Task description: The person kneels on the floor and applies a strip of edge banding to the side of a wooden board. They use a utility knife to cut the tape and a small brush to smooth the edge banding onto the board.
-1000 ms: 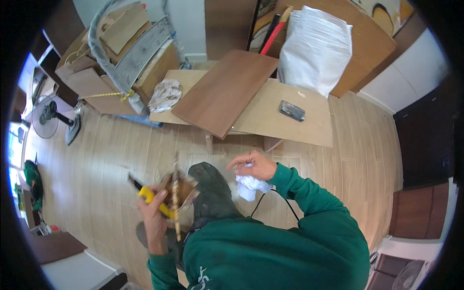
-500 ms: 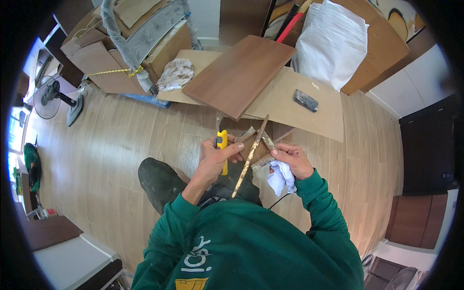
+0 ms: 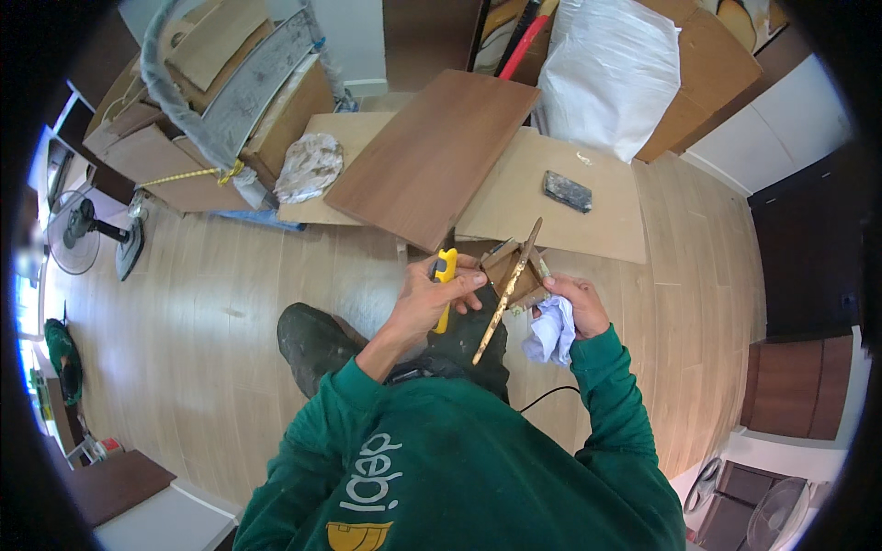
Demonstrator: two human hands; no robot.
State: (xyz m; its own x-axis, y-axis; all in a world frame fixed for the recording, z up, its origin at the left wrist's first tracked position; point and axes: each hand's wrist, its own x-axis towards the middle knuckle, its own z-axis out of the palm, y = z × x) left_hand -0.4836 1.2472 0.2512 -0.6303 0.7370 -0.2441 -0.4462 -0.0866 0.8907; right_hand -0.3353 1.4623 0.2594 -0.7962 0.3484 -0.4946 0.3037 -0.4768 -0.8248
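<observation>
My left hand [image 3: 446, 289] is closed round a yellow utility knife [image 3: 445, 267], near a small brown piece [image 3: 496, 266] with pale, ragged-looking edges. A long, narrow stick [image 3: 491, 331] with light patches lies slanted across that piece. My right hand [image 3: 581, 298] grips the piece's right edge between thumb and fingers and also holds a crumpled white cloth [image 3: 551, 335], which hangs below it. Both hands are above my legs, just short of the cardboard-topped bench [image 3: 597, 230]. Whether my left fingers also touch the small piece is hard to make out.
A brown board [image 3: 432, 156], stained rag [image 3: 310, 168] and dark block [image 3: 567, 191] lie on the bench. Wrapped cartons [image 3: 170, 170] stand left, a white sack [image 3: 602, 83] behind. A standing fan [image 3: 75, 234] is far left, a dark door [image 3: 799, 248] right.
A second ago my left hand was lower left with knife, piece and stick. It has come up rightward, and my right hand now grips the piece too. Both shifted slightly right in the last half second.
</observation>
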